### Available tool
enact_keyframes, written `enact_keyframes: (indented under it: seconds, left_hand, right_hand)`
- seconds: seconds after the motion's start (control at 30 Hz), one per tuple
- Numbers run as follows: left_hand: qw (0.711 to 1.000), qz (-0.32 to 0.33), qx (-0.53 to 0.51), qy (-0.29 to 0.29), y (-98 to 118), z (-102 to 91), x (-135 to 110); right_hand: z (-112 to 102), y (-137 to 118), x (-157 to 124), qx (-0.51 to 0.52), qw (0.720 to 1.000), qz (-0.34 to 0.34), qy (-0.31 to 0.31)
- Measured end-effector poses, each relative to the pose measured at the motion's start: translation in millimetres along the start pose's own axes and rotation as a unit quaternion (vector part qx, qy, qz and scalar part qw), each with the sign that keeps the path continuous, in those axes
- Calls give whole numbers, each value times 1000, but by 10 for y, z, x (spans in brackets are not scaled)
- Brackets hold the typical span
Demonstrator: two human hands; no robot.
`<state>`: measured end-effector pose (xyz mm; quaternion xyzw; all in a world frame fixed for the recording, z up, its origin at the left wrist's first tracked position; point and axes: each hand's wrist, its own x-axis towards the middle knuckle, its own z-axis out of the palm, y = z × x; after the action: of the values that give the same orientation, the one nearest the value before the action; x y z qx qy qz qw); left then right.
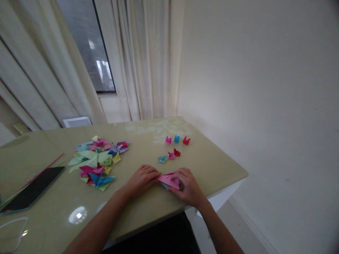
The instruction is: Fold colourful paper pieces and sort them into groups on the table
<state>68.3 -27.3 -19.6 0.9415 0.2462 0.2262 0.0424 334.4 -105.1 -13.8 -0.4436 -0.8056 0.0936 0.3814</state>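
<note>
A pink folded sheet of origami paper lies near the table's front edge, with some blue and darker pink showing at its edges. My left hand pinches its left tip, fingers close together. On the right side, my right hand grips the paper between thumb and fingers. Just beyond my hands sit small folded paper figures: a light blue one, a pink one and a red one. Farther back stand another pink figure, a blue figure and a red figure.
To the left is a heap of colourful folded paper pieces, some with crane-like wings. A dark phone or tablet lies at the far left beside thin coloured strips. A white cable rests near the front left. The table ends near the wall.
</note>
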Motion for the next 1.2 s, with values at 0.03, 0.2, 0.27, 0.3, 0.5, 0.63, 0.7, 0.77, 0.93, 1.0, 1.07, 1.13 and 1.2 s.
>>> enact_keyframes:
  seconds: [0.03, 0.2, 0.27, 0.3, 0.5, 0.63, 0.7, 0.77, 0.93, 1.0, 1.07, 1.13, 1.2]
  left_hand:
    - [1000, 0, 2, -4, 7, 8, 6]
    - [1000, -4, 5, -6, -1, 12, 14]
    - [1000, -12, -7, -14, -7, 4, 11]
    - [1000, -17, -12, -16, -6, -1, 11]
    - [999, -30, -24, -31, 18, -28, 16]
    - [999, -27, -13, -28, 12, -6, 14]
    - [999, -36, -21, -25, 7, 2, 11]
    - [998, -45, -37, -29, 9, -7, 10]
    - [995, -66, -54, -59, 50, -75, 13]
    - [994, -78, -51, -65, 72, -93, 17]
    - [993, -83, -49, -67, 87, -92, 24]
    - [993, -82, -40, -69, 90, -70, 34]
    - [994, -79, -3, -76, 87, -25, 50]
  right_hand:
    - [-12, -13, 0, 1, 1000, -3, -4]
    - [-30, -41, -4, -10, 1000, -1, -22]
    - [-20, -40, -1, -18, 1000, 3, -22]
    - [-15, -40, 1, -20, 1000, 5, -22]
    - [-6, -33, 20, -21, 999, 28, -23]
    - [4, -16, 24, -15, 999, 33, -19]
    - [12, -12, 26, -15, 999, 39, -17]
    - [16, -13, 26, -15, 999, 45, -17]
    - [2, -24, 26, -10, 999, 46, -20]
    - [-7, -21, 32, -7, 999, 45, -23]
    - [-4, -10, 44, -12, 998, 44, -37]
    - [17, 6, 62, -26, 997, 44, -60]
    - [53, 17, 80, -40, 995, 47, -73]
